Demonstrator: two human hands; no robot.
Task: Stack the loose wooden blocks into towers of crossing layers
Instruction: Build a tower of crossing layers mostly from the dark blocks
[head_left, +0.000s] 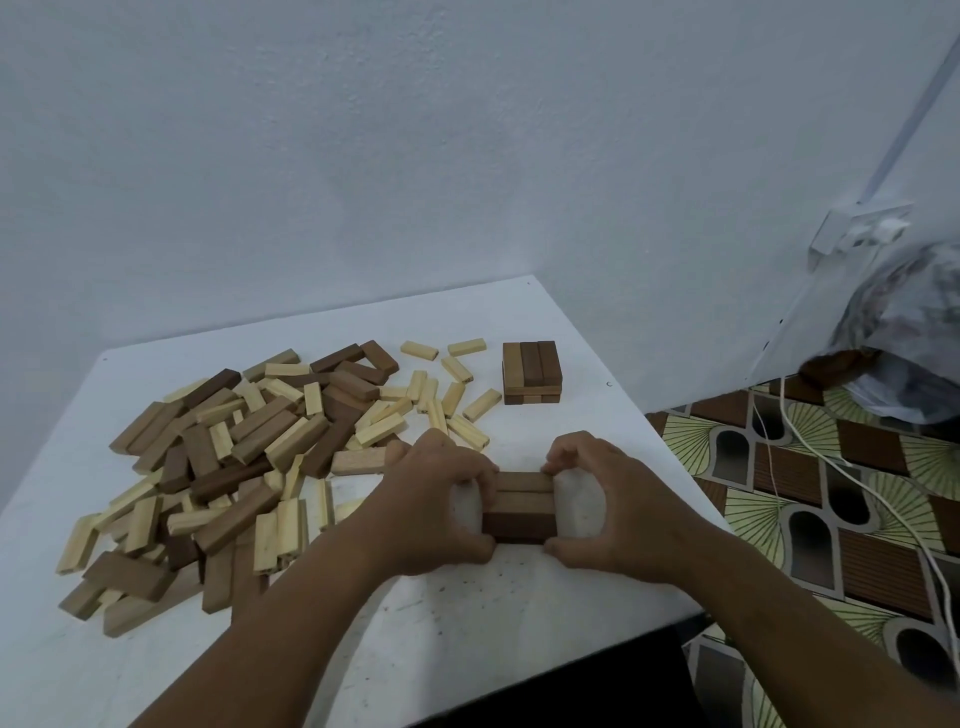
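Both hands frame a small brown block stack (521, 506) near the tabletop's (467, 623) right edge, toward its near side. On one side, the left hand (436, 512) pinches the stack between curled fingers and thumb; on the other, the right hand (605, 506) does the same. A finished tower (531, 372) of crossing layers stands by the far right corner. Loose light and dark blocks (234, 457) lie heaped across the tabletop's left half.
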